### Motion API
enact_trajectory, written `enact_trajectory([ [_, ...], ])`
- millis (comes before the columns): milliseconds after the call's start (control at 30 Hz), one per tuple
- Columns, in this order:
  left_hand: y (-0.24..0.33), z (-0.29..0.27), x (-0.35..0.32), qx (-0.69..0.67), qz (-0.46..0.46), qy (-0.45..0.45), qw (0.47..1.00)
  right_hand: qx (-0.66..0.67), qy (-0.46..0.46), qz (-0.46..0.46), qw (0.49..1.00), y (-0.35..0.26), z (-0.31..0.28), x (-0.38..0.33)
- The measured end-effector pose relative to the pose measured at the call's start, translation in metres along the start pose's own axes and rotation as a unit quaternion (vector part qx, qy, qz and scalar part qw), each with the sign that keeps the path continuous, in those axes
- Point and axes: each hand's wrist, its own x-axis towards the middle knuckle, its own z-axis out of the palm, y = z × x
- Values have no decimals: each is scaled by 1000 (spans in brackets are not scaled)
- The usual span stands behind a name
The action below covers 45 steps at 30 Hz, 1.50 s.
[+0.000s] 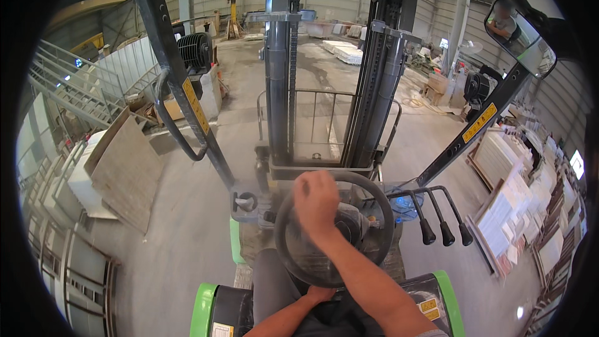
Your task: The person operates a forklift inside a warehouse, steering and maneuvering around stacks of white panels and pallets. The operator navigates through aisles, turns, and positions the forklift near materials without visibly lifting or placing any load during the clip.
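I sit at the controls of a forklift with its black steering wheel (388,218) in front of me. My right hand (317,203) is closed at the wheel's upper left, its fingers curled over the rim. The right forearm reaches across the wheel from the lower right. Low in my lap, by the wheel's bottom rim, rests my left hand (321,293); its fingers are mostly hidden. Three black-knobbed levers (447,234) stand to the right of the wheel, with neither hand on them. Blue-tinted plastic bottles (405,207) lie beside the levers.
Ahead stands the dark mast (279,87) with a metal guard frame (315,115). Leaning slabs (128,171) stand to the left, and more slab stacks (502,193) line the right. Pale slabs (343,51) lie farther down the floor. A mirror (521,37) hangs at upper right.
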Motion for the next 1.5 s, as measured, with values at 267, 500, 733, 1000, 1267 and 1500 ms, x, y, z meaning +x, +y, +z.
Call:
enact_trajectory([
  [267,-92,-102,-148,-43,-84,47,994,74,-75,-24,994,-189,102,-108],
  [500,-166,-70,-207,-40,-79,49,995,71,-129,-20,989,-238,112,-227],
  [733,-149,-61,-265,-45,-78,27,996,51,-171,-9,984,-286,92,-255],
  [1000,-102,40,-210,-39,-81,14,996,95,-141,-57,984,-195,-6,-291],
  [1267,-119,-7,-31,-28,-81,2,996,80,-98,-63,990,-58,34,-160],
  [1500,-161,-67,175,-34,-77,1,996,108,-183,-113,971,79,123,-26],
])
